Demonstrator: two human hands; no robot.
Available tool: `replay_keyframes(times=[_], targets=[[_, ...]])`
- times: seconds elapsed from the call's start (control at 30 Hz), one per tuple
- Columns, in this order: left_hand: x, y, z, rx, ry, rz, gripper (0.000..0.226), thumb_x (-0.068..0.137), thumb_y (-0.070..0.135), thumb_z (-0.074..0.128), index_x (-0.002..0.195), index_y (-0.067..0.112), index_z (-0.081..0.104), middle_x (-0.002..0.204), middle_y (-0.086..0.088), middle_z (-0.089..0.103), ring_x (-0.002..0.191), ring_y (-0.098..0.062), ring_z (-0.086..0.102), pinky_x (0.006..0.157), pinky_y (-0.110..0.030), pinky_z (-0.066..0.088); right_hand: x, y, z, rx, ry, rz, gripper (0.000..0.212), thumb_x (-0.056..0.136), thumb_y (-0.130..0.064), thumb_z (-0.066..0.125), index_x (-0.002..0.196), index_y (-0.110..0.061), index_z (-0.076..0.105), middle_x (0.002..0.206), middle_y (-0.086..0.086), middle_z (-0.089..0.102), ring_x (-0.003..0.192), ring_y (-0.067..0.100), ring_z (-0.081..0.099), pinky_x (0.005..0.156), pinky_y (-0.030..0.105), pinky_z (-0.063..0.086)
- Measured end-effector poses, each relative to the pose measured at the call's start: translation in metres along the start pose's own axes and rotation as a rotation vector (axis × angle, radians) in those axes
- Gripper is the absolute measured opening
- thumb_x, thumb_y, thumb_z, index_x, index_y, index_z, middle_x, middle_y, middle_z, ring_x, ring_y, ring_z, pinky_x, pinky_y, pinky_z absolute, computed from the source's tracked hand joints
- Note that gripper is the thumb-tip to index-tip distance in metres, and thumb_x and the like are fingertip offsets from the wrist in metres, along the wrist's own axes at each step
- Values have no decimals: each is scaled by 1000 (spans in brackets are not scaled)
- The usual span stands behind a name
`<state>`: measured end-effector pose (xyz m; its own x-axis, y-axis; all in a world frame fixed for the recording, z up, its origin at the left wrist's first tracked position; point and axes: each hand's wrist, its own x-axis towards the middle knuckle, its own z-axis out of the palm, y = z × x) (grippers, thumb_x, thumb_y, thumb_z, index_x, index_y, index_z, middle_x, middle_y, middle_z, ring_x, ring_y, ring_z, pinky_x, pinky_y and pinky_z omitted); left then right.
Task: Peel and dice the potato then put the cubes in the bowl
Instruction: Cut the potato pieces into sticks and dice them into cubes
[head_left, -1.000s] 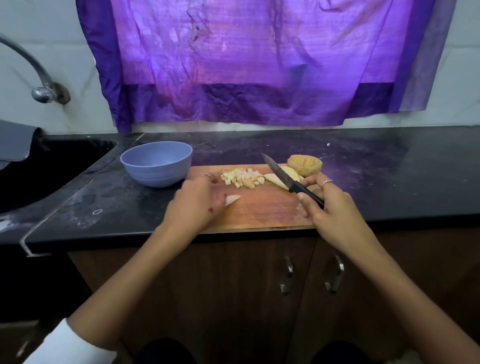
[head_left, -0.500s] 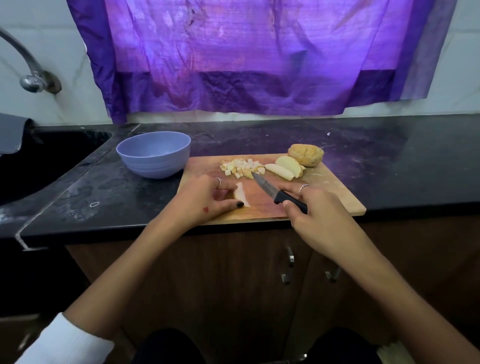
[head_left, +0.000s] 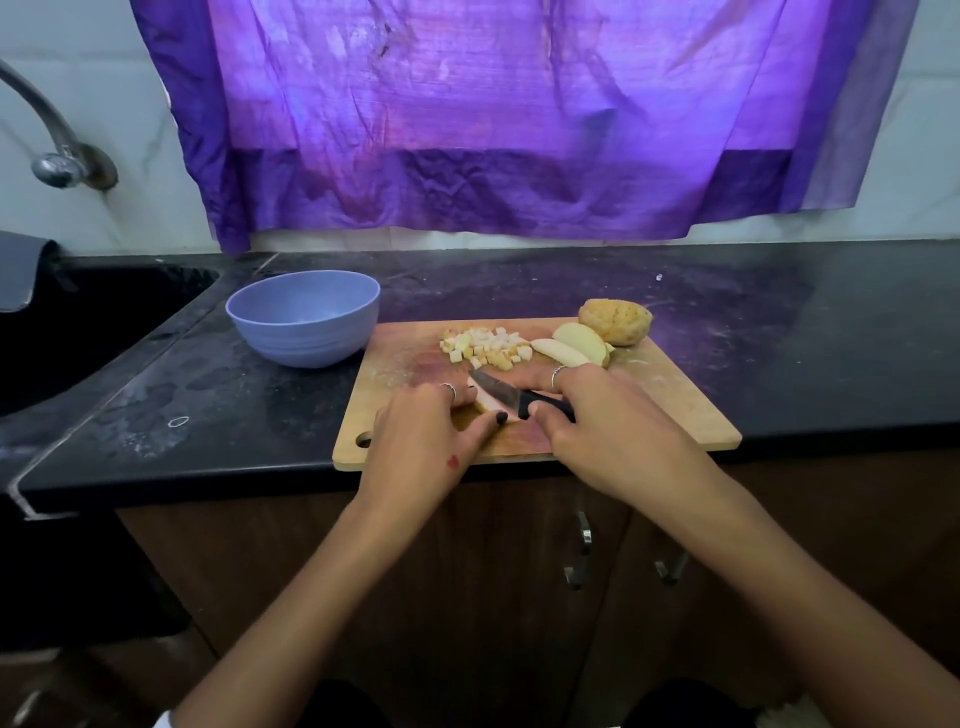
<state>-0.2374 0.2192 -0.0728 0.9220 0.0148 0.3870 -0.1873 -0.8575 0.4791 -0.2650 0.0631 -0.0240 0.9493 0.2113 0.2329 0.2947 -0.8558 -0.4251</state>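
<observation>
A wooden cutting board (head_left: 670, 405) lies on the black counter. My left hand (head_left: 426, 431) pins a pale potato slice (head_left: 485, 402) near the board's middle, thumb and fingers on either side of it. My right hand (head_left: 597, 421) grips a black-handled knife (head_left: 511, 395), whose blade lies across that slice. A pile of potato cubes (head_left: 485, 345) sits further back on the board. Two peeled potato slices (head_left: 574, 345) lean beside an unpeeled potato chunk (head_left: 615, 321) at the back right. The blue bowl (head_left: 304, 318) stands left of the board.
A dark sink (head_left: 78, 332) with a metal tap (head_left: 52, 145) is at the far left. A purple cloth (head_left: 493, 114) hangs on the wall behind. Cabinet doors with handles (head_left: 582, 556) lie below the counter edge.
My right hand brought the knife from the back right of the board down onto the slice. My left hand turned the slice and now holds it under the blade.
</observation>
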Motion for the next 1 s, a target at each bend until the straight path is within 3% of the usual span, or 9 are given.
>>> replay_keyframes(times=[0.13, 0.2, 0.33, 0.47, 0.67, 0.77, 0.9, 1.0], targets=[[0, 1, -2, 13, -10, -8, 43, 89, 46, 60, 123, 21, 65, 105, -2, 70, 95, -19, 60, 85, -40, 49, 0, -4, -2, -30, -21, 0, 9, 98, -28, 50, 92, -25, 56, 70, -6, 48, 65, 7, 46, 47, 21, 26], [0, 2, -1, 20, -14, -9, 43, 89, 46, 60, 123, 21, 65, 104, -2, 70, 93, -18, 60, 85, -40, 49, 1, -6, -1, -46, -31, -1, 10, 98, -28, 49, 89, -26, 53, 73, -3, 51, 69, 11, 48, 48, 23, 29], [-2, 2, 0, 4, -19, -23, 47, 89, 46, 60, 129, 21, 60, 120, 2, 67, 106, -15, 59, 96, -41, 47, 2, -5, 2, -47, -38, -2, 18, 98, -27, 47, 108, -23, 62, 74, -5, 50, 70, 11, 49, 52, 24, 33], [2, 1, -2, 18, -47, -30, 48, 89, 48, 60, 129, 21, 60, 121, 1, 66, 109, -17, 59, 96, -40, 46, 8, -6, 0, -66, -83, -2, 29, 97, -29, 47, 124, -27, 59, 95, 2, 61, 85, 17, 57, 71, 31, 50], [1, 4, -6, 81, -87, -18, 43, 91, 48, 56, 126, 25, 62, 111, -1, 69, 101, -20, 60, 91, -41, 47, 22, -20, -13, -139, -127, -26, 29, 94, -23, 54, 121, -24, 64, 105, 2, 62, 67, 12, 51, 53, 24, 39], [1, 6, -9, 152, -119, 14, 37, 95, 46, 49, 124, 27, 62, 109, -2, 69, 101, -21, 60, 91, -41, 47, 28, -27, -17, -153, -170, -46, 24, 93, -20, 56, 114, -20, 68, 83, -2, 60, 57, 8, 47, 46, 19, 36], [4, 8, -9, 318, -132, 49, 33, 101, 39, 40, 121, 27, 62, 112, -1, 68, 104, -24, 59, 89, -36, 43, 29, -32, -21, -182, -201, -47, 25, 94, -23, 54, 114, -16, 67, 93, 4, 65, 56, 9, 47, 47, 21, 37], [6, 9, -10, 347, -150, 48, 30, 101, 36, 40, 112, 25, 65, 104, -3, 68, 99, -24, 58, 83, -34, 37, 30, -37, -27, -218, -226, -31, 27, 93, -19, 55, 119, -16, 60, 76, 0, 53, 52, 10, 46, 42, 21, 33]])
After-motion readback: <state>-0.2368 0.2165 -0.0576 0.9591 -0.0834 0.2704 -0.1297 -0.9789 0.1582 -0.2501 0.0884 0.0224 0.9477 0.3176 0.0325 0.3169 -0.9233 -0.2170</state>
